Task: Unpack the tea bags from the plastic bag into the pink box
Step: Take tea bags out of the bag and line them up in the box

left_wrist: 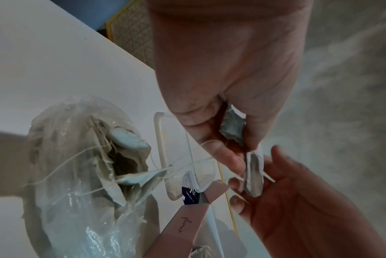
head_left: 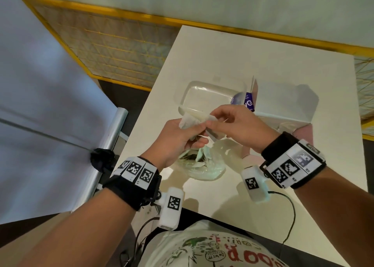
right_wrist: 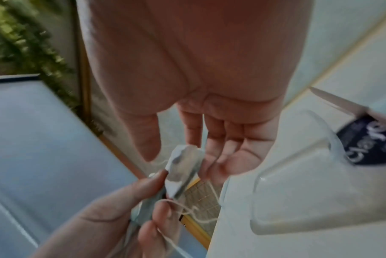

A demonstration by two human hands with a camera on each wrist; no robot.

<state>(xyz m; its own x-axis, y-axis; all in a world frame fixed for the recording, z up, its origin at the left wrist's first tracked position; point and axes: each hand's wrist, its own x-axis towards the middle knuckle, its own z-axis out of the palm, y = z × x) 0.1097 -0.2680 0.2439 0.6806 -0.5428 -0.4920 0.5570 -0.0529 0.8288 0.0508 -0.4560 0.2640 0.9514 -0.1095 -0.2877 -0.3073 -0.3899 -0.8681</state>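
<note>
Both hands meet above the crumpled clear plastic bag (head_left: pixel 210 169), which lies open on the table with several tea bags (left_wrist: pixel 127 139) and loose strings inside. My left hand (head_left: pixel 194 131) grips a small bunch of white tea bags (head_left: pixel 187 121). My right hand (head_left: pixel 214 122) pinches one tea bag (right_wrist: pixel 183 165) out of that bunch between thumb and fingers; strings trail below. The pink box (head_left: pixel 303 134) stands open just right of the hands, its white inside (head_left: pixel 283 102) facing up. Its pink flap (left_wrist: pixel 187 221) reaches close to the plastic bag.
A clear plastic tub (head_left: pixel 208 96) sits behind the hands, with a purple packet (head_left: pixel 248 102) between it and the box. The white table (head_left: pixel 222 54) ends at its left edge close to the left wrist. A black cable (head_left: pixel 291 212) lies at the front right.
</note>
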